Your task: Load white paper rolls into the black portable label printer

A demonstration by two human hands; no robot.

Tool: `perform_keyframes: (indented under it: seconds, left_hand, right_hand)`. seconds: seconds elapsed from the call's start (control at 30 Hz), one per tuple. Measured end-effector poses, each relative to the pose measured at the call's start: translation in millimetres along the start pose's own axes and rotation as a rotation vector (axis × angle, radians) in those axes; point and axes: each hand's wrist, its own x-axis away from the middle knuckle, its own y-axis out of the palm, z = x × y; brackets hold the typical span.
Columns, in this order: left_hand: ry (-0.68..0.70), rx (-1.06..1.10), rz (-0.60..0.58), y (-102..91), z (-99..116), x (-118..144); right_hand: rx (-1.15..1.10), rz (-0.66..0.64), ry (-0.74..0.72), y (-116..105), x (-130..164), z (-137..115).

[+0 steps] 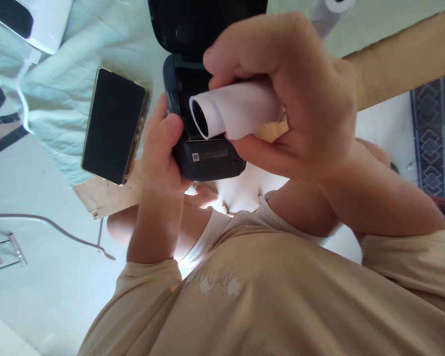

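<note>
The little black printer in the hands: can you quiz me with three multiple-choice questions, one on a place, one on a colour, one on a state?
1. Where does the phone lie?
A. On the person's lap
B. On the pale cloth, beside the printer
C. Under a book

2. What colour is the paper roll?
A. Blue
B. Yellow
C. White

3. How is the printer's lid?
A. Open
B. Shut
C. Taped down

Answers:
1 B: the phone rests flat on the cloth, next to the left hand that holds the printer.
2 C: the roll in the right hand is plain white.
3 A: the lid stands swung up and the bay shows.
</note>
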Motion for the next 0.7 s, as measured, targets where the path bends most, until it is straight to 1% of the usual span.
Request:
perform_keyframes:
  seconds: [0.07, 0.13, 0.23, 0.3, 0.4, 0.43, 0.5, 0.57, 0.7]
  left_hand:
    - [0.014, -0.004, -0.014, 0.1, 2.3, 1.8]
    - [0.029, 0.011, -0.011, 2.4, 5.8, 2.1]
    - [0.034, 0.026, -0.031, 7.2, 8.7, -1.4]
    - [0.049, 0.028, -0.054, 8.6, 7.4, -5.0]
    - [0.079, 0.024, -0.070, 6.6, 2.1, -8.5]
    - [0.089, 0.023, -0.070, 5.2, 0.3, -8.9]
    - [0.105, 0.021, -0.059, 2.6, -2.7, -9.0]
    - [0.126, 0.020, -0.051, 0.9, -4.2, -9.3]
    - [0.120, 0.015, -0.097, 1.0, -3.1, -10.2]
  right_hand:
    - [0.204, 0.067, -0.098, 0.7, 3.1, 3.9]
    - [0.330, 0.086, -0.117, 1.8, 6.0, 8.0]
    - [0.324, 0.050, -0.104, 5.1, 7.3, 13.6]
    - [0.342, 0.057, -0.173, 7.6, 7.0, 17.0]
    - [0.415, 0.109, -0.301, 10.4, 7.2, 21.4]
    - [0.430, 0.126, -0.316, 11.1, 7.5, 22.5]
    - [0.437, 0.159, -0.308, 12.2, 8.0, 23.8]
    - [0.424, 0.163, -0.333, 13.0, 8.0, 24.0]
    - [0.402, 0.135, -0.324, 14.7, 6.1, 19.4]
